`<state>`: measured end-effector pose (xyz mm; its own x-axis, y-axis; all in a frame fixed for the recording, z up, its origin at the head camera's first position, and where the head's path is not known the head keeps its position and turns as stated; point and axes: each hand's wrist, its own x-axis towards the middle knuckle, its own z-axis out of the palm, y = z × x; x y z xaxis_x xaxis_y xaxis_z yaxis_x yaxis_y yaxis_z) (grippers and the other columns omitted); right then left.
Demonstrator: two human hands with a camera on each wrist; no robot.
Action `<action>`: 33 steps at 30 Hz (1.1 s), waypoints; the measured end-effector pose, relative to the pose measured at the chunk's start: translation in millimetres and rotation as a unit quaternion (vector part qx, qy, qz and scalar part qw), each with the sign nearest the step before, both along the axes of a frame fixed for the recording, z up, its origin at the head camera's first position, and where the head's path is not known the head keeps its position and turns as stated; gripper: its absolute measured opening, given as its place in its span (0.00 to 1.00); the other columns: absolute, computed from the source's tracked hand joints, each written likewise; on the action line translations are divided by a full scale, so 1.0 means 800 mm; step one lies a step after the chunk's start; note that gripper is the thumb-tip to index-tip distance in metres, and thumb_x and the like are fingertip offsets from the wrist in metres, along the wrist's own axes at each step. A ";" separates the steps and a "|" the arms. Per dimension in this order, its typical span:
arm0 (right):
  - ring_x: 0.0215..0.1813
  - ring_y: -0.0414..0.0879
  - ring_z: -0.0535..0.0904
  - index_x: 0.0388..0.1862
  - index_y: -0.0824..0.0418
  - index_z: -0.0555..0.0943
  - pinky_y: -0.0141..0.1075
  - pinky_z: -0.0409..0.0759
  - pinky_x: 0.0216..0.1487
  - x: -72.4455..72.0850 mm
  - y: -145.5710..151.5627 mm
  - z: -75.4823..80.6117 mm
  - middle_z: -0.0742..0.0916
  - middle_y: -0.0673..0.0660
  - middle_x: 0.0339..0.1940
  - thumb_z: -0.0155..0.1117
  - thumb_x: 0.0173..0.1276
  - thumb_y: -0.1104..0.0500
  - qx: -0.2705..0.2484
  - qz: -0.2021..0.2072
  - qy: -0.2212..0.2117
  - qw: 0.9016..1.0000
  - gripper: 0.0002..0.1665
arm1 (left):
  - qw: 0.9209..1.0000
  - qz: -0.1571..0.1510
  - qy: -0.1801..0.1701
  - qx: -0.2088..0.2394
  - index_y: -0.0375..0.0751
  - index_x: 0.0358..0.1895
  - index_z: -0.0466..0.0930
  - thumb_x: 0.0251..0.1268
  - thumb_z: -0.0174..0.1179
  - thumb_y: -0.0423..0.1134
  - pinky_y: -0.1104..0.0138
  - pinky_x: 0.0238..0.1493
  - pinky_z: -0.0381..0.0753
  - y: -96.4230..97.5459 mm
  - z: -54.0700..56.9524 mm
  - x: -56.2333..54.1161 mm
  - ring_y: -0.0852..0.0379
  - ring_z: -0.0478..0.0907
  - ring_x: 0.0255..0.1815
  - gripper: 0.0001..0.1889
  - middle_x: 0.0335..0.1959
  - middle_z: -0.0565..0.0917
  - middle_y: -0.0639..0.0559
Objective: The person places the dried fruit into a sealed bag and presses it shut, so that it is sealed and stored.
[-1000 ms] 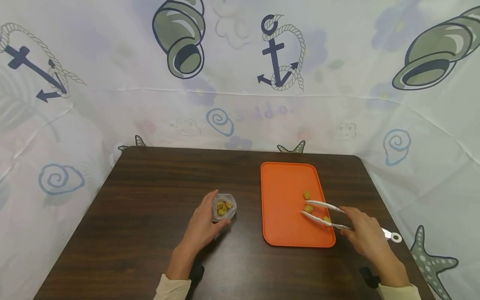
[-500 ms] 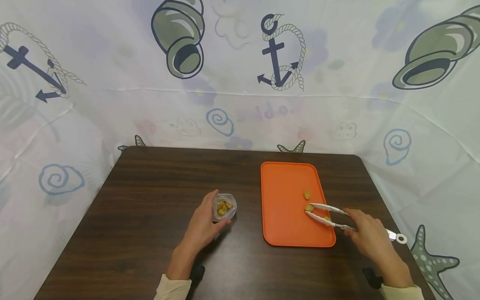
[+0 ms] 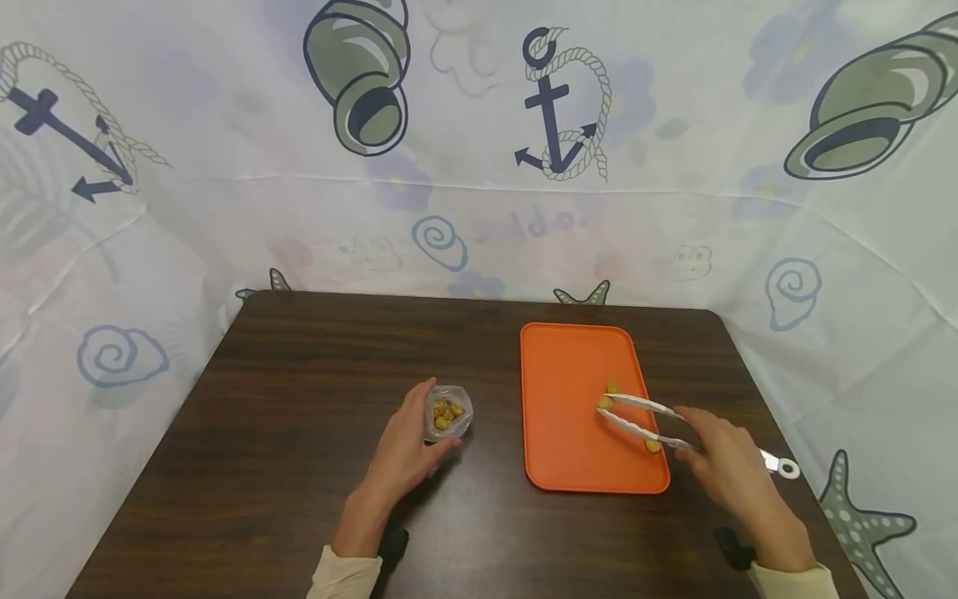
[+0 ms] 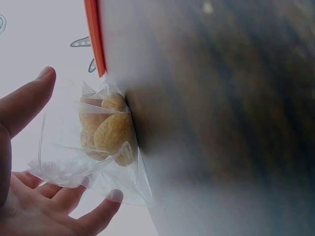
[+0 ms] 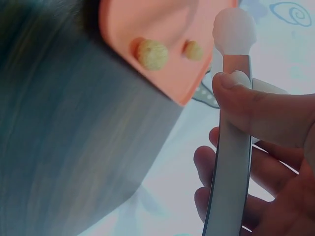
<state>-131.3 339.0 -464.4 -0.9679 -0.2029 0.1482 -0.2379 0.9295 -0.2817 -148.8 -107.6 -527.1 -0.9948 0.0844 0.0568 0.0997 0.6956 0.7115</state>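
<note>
My left hand (image 3: 407,449) curves round a small clear plastic bag (image 3: 466,413) that stands on the table. Inside lie several rough golden-brown puffs (image 4: 112,132). In the left wrist view the fingertips touch the bag's side while the thumb stands apart from it. My right hand (image 3: 729,462) grips metal tongs (image 3: 659,408) with white tips, held over an orange tray (image 3: 565,466). Between the tong tips sits one puff (image 3: 604,403). Another puff (image 3: 613,387) lies just beyond the upper tip, and a third puff (image 3: 653,446) is near the tray's right edge, beside the lower arm.
The dark wooden table (image 3: 299,391) carries the tray at its right side and the bag near its middle. A white patterned cloth (image 3: 479,233) hangs behind the table and along both sides.
The tongs drew slightly right, then went back left and away from me. The puff between their tips has shifted left and farther off. My left hand and the bag stayed still.
</note>
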 end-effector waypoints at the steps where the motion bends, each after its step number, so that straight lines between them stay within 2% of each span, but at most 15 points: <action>1: 0.53 0.71 0.84 0.64 0.66 0.79 0.66 0.78 0.53 -0.001 -0.003 0.002 0.87 0.70 0.56 0.79 0.55 0.65 -0.003 0.000 0.000 1.000 0.35 | 1.000 0.000 0.000 -0.001 0.48 0.82 0.54 0.56 0.79 0.47 0.40 0.68 0.72 0.000 0.000 0.000 0.38 0.73 0.71 0.53 0.79 0.64 0.47; 11: 0.52 0.67 0.86 0.66 0.65 0.80 0.64 0.79 0.52 -0.001 -0.035 0.018 0.88 0.67 0.57 0.81 0.57 0.58 -0.033 0.000 -0.018 0.999 0.37 | 1.000 -0.004 0.004 0.001 0.46 0.81 0.55 0.55 0.79 0.46 0.41 0.67 0.73 -0.002 0.002 0.000 0.39 0.73 0.70 0.53 0.79 0.65 0.46; 23: 0.53 0.65 0.85 0.66 0.63 0.80 0.65 0.75 0.55 -0.006 -0.054 0.029 0.88 0.64 0.57 0.81 0.56 0.61 -0.041 0.013 -0.006 0.999 0.37 | 1.000 -0.004 0.007 0.001 0.46 0.81 0.55 0.55 0.79 0.47 0.40 0.68 0.71 0.000 0.001 0.000 0.39 0.73 0.71 0.53 0.79 0.65 0.46; 28: 0.49 0.63 0.86 0.63 0.64 0.80 0.64 0.76 0.53 -0.010 -0.060 0.031 0.90 0.64 0.53 0.81 0.55 0.64 -0.051 0.027 0.015 0.998 0.35 | 1.000 -0.004 0.005 -0.001 0.47 0.81 0.55 0.55 0.79 0.47 0.41 0.68 0.72 0.000 0.002 -0.001 0.38 0.73 0.71 0.54 0.79 0.65 0.46; 33: 0.47 0.60 0.86 0.62 0.63 0.81 0.61 0.78 0.51 -0.013 -0.071 0.032 0.91 0.63 0.49 0.80 0.55 0.66 -0.056 0.034 0.018 0.998 0.34 | 1.000 -0.003 0.002 0.000 0.46 0.82 0.54 0.56 0.79 0.47 0.41 0.67 0.72 -0.001 0.000 0.000 0.38 0.72 0.71 0.54 0.79 0.64 0.47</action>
<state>-141.7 282.0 -438.9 -0.9463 -0.2479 0.2074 -0.3109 0.8738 -0.3739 -148.9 -108.1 -526.9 -0.9941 0.0906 0.0600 0.1063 0.6948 0.7113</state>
